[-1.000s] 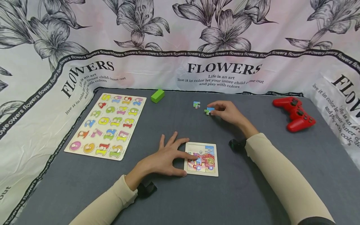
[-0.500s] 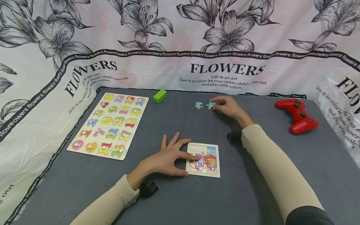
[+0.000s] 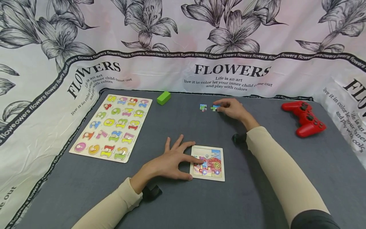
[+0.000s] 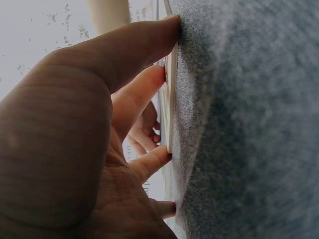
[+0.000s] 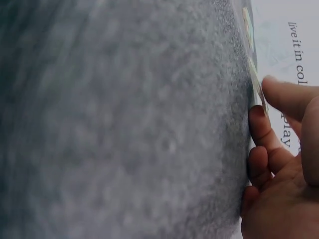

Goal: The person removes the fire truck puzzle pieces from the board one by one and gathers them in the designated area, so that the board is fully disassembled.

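Observation:
My left hand (image 3: pixel 167 163) lies spread at the left side of a small square jigsaw puzzle (image 3: pixel 207 178) in a pale wooden frame. Its index finger rests on the picture pieces, while the thumb touches the frame's lower left corner. In the left wrist view the frame (image 4: pixel 173 99) shows edge-on beside the fingertips. Farther back, my right hand (image 3: pixel 233 109) pinches a blue and green puzzle piece (image 3: pixel 214 108) between thumb and fingers, low over the table. A similar loose puzzle piece (image 3: pixel 203 107) lies just left of it.
A number puzzle board (image 3: pixel 114 127) with colourful numerals lies at the left. Near the back edge is a green block (image 3: pixel 164 98). A red game controller (image 3: pixel 306 118) sits at the right, and a flower-printed cloth (image 3: pixel 160 71) hangs behind the grey table (image 3: pixel 177 206).
My right hand has moved slightly back with the piece, which now sits level with the loose one. The left hand keeps its place on the puzzle; the head view has shifted slightly.

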`<state>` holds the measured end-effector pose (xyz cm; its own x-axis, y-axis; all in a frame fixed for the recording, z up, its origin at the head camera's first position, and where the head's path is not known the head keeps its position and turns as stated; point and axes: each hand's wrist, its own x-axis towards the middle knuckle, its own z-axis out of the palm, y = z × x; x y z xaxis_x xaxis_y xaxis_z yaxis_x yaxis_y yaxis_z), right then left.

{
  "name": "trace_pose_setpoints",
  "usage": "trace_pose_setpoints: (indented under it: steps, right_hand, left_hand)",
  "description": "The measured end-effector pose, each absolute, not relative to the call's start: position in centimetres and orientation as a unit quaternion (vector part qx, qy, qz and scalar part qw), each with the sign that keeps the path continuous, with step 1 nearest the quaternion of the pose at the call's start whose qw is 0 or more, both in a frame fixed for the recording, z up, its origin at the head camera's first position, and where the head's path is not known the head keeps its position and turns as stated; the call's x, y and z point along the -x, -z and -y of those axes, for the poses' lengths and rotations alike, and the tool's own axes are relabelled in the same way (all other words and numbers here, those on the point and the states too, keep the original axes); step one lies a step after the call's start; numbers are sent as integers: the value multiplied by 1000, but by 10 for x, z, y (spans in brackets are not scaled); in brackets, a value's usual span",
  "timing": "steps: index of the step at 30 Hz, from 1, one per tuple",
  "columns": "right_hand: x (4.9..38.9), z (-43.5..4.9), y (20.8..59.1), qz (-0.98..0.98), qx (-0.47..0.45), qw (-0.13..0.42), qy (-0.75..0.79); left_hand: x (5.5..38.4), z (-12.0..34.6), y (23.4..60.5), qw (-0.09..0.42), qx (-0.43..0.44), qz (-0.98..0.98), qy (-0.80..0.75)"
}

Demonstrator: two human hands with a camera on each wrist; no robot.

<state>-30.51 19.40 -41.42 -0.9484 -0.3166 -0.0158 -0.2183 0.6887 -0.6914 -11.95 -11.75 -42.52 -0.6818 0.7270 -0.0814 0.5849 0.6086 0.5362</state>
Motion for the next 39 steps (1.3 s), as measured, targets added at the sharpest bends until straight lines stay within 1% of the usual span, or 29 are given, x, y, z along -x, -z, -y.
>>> trace_pose_setpoints:
  steps: [6,16,20,31,39]
  right_hand:
    - [303,-197,414,-912,158,78,371]
    - [305,-198,417,-924,161,61,342]
    - [306,-198,416,-925,169,64,335]
    - [307,-195,412,-926,143,84,340]
    - [307,-197,415,-926,133,82,344]
  left_hand:
    - [120,118,426,148,-372,-883,-244]
    - [120,118,426,149,-371,-884,-243]
    - [119,118,425,151,-369,-884,-245]
    - [119,117,421,147,-373,-883,-245]
    - [118,118,420,143,-378,-881,-248]
